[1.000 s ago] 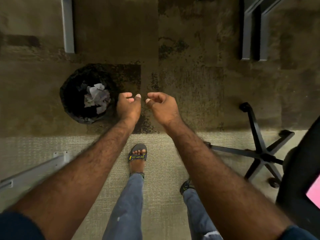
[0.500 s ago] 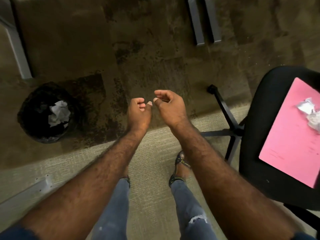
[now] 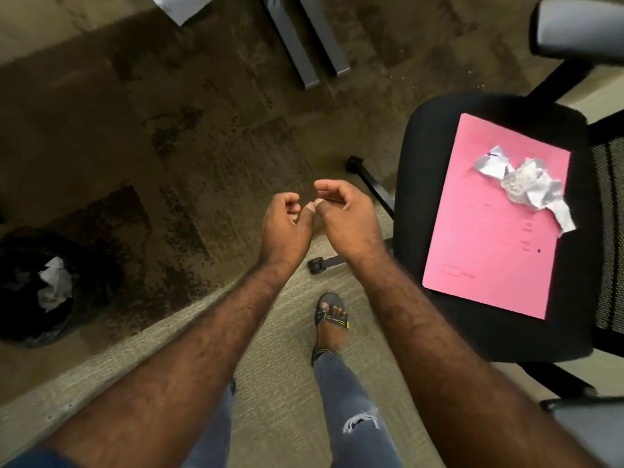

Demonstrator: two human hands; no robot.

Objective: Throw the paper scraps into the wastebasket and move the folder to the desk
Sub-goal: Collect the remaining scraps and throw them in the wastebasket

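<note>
A pink folder (image 3: 486,238) lies on the black seat of an office chair (image 3: 425,157) at the right. Crumpled white paper scraps (image 3: 526,184) rest on the folder's far right part. At the far left stands a black wastebasket (image 3: 20,319) with crumpled paper (image 3: 54,285) inside. My left hand (image 3: 283,228) and my right hand (image 3: 347,217) hover side by side above the carpet in the middle, fingers loosely curled and apart, nothing in either. Both are left of the chair, well away from the scraps.
Grey desk legs (image 3: 304,42) stand on the dark carpet at the top centre. The chair's grey armrest (image 3: 577,28) is at the top right, its wheeled base (image 3: 371,184) under the seat. My sandalled foot (image 3: 331,322) stands on the lighter carpet.
The view has swung right: the wastebasket slid to the left edge and the chair with folder and scraps came fully into sight. My empty hands stayed together.
</note>
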